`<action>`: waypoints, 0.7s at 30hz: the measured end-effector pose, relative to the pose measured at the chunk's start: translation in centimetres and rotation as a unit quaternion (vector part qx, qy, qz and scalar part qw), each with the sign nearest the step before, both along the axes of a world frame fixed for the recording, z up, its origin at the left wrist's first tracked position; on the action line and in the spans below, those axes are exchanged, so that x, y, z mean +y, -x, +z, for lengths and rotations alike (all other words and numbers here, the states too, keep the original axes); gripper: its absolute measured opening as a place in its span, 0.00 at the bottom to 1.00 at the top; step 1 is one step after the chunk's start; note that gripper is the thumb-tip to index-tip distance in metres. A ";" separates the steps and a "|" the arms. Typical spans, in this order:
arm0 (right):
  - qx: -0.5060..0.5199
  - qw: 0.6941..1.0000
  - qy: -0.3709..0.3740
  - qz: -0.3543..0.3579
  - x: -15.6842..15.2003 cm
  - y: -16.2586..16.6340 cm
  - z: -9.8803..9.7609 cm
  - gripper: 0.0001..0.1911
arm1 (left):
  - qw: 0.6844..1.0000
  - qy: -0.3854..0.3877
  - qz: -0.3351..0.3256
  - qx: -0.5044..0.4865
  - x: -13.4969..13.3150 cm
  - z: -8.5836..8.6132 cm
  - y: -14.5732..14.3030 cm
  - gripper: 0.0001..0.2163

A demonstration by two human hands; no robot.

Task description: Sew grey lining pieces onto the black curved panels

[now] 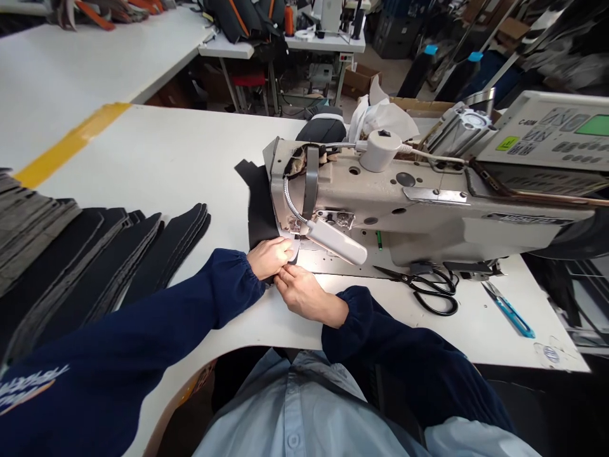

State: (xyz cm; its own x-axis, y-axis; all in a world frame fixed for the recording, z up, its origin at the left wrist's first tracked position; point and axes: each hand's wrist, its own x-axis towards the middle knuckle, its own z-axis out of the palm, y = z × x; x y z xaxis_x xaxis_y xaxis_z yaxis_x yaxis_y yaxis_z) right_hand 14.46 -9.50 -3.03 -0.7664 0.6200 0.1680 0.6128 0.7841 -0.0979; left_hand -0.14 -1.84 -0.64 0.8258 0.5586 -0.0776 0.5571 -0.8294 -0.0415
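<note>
A black fabric piece (259, 203) lies under the needle end of a grey sewing machine (409, 209) and runs away from me to the left of it. My left hand (270, 257) is curled, fingers pressed down on the near end of that fabric beside the needle. My right hand (304, 293) sits just in front of it, fingertips pinching the fabric's near edge. A small white lamp (339, 241) on a flexible neck lights the needle area, which the hands and lamp partly hide.
Stacks of cut black and grey fabric pieces (95, 254) fan out on the white table (166, 158) at my left. Black scissors (428, 292) and blue thread snips (509, 311) lie right of my hands. The machine's control panel (552, 130) stands at far right.
</note>
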 end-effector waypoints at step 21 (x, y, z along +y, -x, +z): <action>0.057 0.996 -0.029 -0.070 2.0 -0.4 -1.7 0.19 | 0.995 -0.035 -0.039 -0.083 2.5 -0.3 1.0 0.13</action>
